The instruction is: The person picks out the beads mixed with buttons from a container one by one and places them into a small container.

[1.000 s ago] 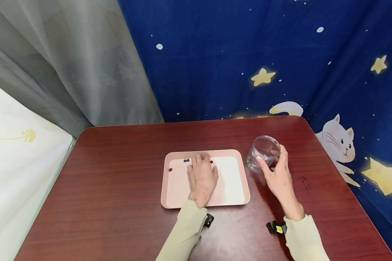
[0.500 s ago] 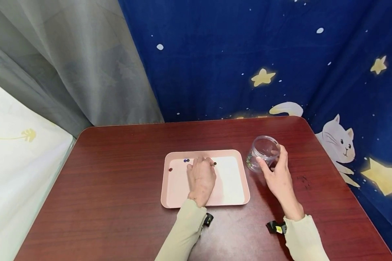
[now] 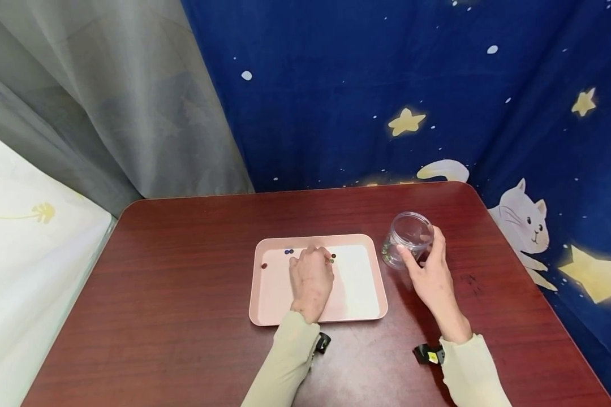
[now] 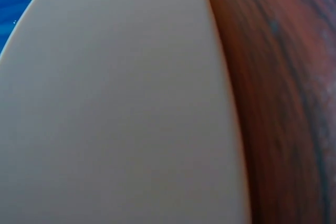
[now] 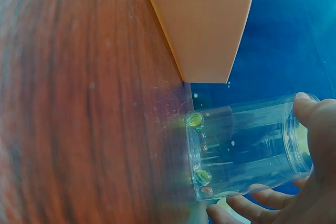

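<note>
In the head view my left hand (image 3: 312, 277) is over the pink tray (image 3: 272, 311), back of the hand up and fingers bent down. Its fingertips are hidden, so I cannot tell whether they hold a marble. Right by its thumb side lie a dark marble (image 3: 333, 256) and a greenish marble (image 3: 331, 260). My right hand (image 3: 433, 277) grips a clear plastic jar (image 3: 411, 229), thumb on the near side and fingers around the far side. Several glass marbles (image 5: 202, 177) sit at the jar's bottom in the right wrist view. The left wrist view shows only tray wall and table.
Two blue marbles (image 3: 288, 251) lie near the tray's back rim, and a reddish marble (image 3: 264, 265) near its left wall. The jar is just right of the tray on the brown table (image 3: 183, 271). A blue star curtain (image 3: 336, 102) hangs behind the table.
My left hand's spread fingers have drawn in and curled over the tray. A greenish marble now shows beside its thumb. The right hand and the jar have stayed put.
</note>
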